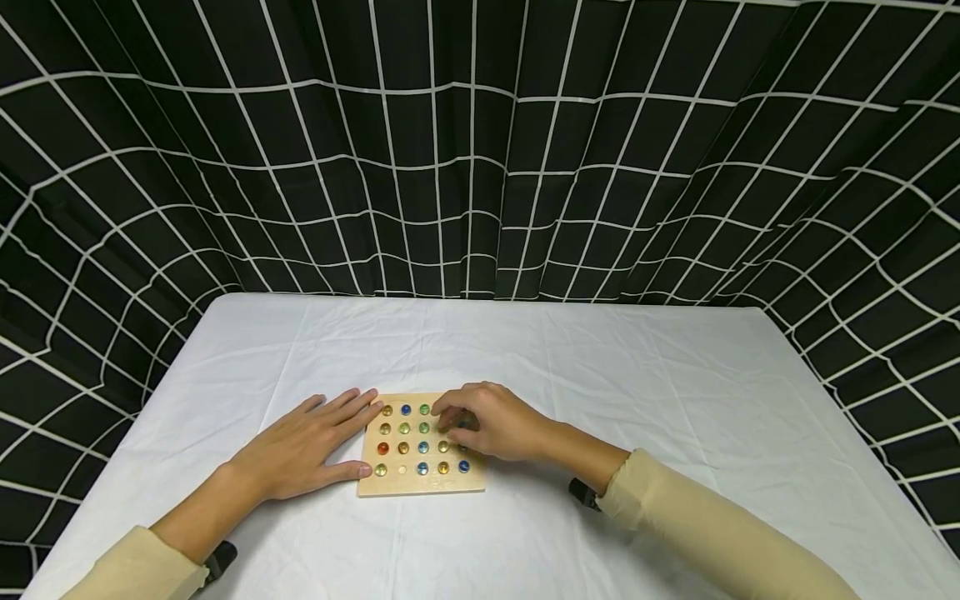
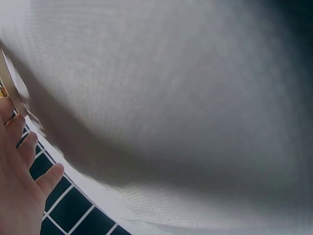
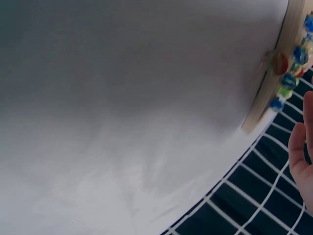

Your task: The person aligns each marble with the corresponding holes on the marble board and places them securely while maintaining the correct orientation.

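A square wooden board (image 1: pixel 420 484) lies on the white tablecloth (image 1: pixel 600 392) near the front. Rows of coloured glass marbles, one of them red (image 1: pixel 382 448), sit in its hollows. My left hand (image 1: pixel 352 435) lies flat beside the board's left edge, fingers straight and thumb touching the front corner. My right hand (image 1: pixel 452 421) is over the board's right part with fingers curled, fingertips bunched on a dark marble (image 1: pixel 467 422). The right wrist view shows the board's edge (image 3: pixel 274 83) with marbles (image 3: pixel 279 62) on it, and part of my right hand (image 3: pixel 301 152).
A black curtain with a white grid (image 1: pixel 480 167) hangs behind and around the table. The left wrist view shows blurred cloth, my left hand's fingers (image 2: pixel 19 166) and a sliver of the board (image 2: pixel 12 93).
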`<state>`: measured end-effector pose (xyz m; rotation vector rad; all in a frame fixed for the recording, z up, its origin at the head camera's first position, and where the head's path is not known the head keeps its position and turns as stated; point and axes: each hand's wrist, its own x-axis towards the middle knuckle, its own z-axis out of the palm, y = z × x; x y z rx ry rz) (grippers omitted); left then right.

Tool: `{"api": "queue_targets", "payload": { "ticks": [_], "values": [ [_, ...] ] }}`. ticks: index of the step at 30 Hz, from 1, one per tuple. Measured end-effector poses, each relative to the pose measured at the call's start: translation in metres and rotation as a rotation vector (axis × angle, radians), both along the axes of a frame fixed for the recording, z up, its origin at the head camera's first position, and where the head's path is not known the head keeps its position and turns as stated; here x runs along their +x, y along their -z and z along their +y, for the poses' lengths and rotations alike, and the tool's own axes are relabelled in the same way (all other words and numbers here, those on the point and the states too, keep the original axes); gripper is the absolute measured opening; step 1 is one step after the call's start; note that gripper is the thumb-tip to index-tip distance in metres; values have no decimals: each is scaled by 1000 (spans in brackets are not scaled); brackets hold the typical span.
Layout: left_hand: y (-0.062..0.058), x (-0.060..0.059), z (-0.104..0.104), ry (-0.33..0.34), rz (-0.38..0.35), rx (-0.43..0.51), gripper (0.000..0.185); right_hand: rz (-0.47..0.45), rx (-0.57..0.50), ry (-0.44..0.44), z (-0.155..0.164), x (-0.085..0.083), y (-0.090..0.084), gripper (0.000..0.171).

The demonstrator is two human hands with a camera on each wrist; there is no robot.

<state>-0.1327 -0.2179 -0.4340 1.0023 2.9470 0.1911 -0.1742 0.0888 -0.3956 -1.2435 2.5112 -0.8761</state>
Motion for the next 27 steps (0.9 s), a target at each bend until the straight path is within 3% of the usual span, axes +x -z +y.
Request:
{"api": "queue_targets", "payload": {
  "ticks": [17,27],
  "values": [
    [0,-1,0,6,9,-1,82,-30,-18,49,49,5,14,31],
    [0,1,1,-6,-4,-5,83,-46,12,45,56,6,19,28]
  ]
}}
